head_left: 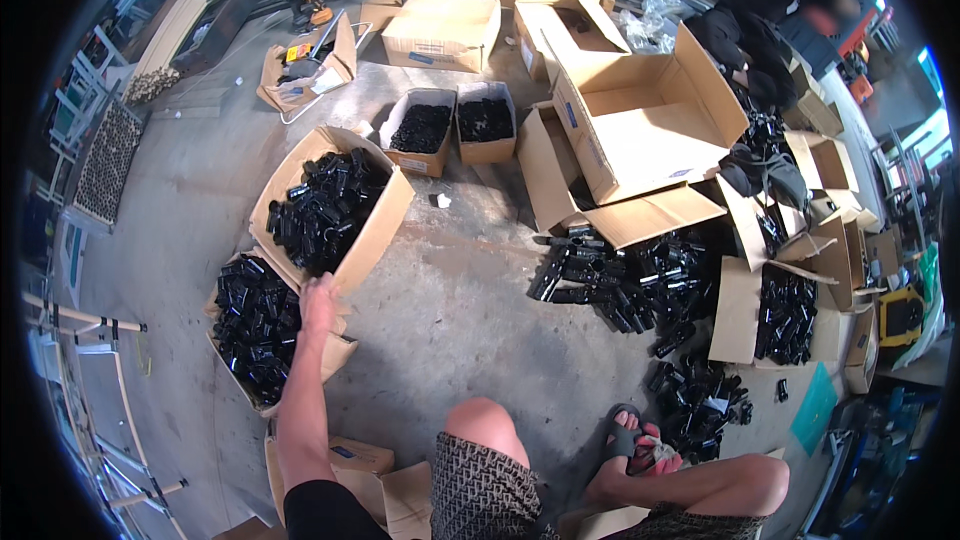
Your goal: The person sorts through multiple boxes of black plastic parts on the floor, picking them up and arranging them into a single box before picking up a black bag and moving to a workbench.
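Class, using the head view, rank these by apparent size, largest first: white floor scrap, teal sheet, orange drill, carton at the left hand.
1. Carton at the left hand
2. Teal sheet
3. Orange drill; farther off, so its true size is unsure
4. White floor scrap

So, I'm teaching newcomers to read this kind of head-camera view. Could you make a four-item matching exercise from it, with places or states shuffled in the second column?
Column one
1. left hand
2. teal sheet
3. dark sandal
4. two small cardboard boxes

Column two
A. worn on a foot
B. side by side, filled with black pieces
C. flat on the concrete floor, toward the right
D. at the near rim of a larger carton of black tubular parts

Pairs: 1-D, 2-C, 3-A, 4-B
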A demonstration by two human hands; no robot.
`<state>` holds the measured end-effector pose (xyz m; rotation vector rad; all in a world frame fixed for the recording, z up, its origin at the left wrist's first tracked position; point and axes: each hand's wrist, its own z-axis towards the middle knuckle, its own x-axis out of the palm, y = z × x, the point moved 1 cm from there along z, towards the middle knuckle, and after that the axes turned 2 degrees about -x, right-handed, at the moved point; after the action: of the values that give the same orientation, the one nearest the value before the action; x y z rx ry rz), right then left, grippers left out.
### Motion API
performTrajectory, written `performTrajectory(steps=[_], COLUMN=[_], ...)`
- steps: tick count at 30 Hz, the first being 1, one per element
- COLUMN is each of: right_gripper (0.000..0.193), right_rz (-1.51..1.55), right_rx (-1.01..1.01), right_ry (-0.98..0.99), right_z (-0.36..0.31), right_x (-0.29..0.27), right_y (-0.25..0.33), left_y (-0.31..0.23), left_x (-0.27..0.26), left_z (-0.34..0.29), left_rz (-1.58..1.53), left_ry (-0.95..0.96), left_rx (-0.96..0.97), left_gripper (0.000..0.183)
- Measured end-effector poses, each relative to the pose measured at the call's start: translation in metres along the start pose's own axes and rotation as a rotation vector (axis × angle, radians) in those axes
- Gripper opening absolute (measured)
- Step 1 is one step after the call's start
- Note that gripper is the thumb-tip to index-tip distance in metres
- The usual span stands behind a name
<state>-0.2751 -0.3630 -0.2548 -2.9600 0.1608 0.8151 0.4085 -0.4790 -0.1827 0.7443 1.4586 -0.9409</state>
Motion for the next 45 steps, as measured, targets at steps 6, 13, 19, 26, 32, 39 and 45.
performTrajectory(steps=[6,13,19,26,32,39,45], right_gripper=[0.049,0.047,0.044,0.040,0.037,0.034,0.032], right_rz=[0.050,0.069,-0.223,-0.389,-0.577,-0.725,-0.969], right_rx=[-0.015,-0.060,-0.274,-0.260,-0.300,-0.408,-0.563], right_ry=[-0.022,0.036,0.148,0.100,0.127,0.156,0.139], right_z=[-0.015,0.003,0.038,0.068,0.099,0.120,0.131], right_x=[-0.005,-0.056,-0.128,-0.231,-0.262,-0.273,-0.270], right_y=[-0.003,-0.046,-0.090,-0.207,-0.248,-0.267,-0.267], left_y=[-0.065,-0.180,-0.195,-0.241,-0.214,-0.327,-0.458], left_x=[0.022,0.013,0.017,-0.037,-0.010,-0.058,-0.068], left_z=[-0.076,-0.158,-0.233,-0.247,-0.235,-0.135,-0.149], left_rz=[-0.162,-0.185,-0.080,-0.151,-0.060,0.454,0.163], left_ry=[0.013,0.210,0.369,0.324,0.913,1.355,1.099], left_rx=[0.141,0.435,0.541,0.686,0.483,0.567,0.830], left_gripper=[0.006,0.002,0.014,0.019,0.032,0.041,0.048])
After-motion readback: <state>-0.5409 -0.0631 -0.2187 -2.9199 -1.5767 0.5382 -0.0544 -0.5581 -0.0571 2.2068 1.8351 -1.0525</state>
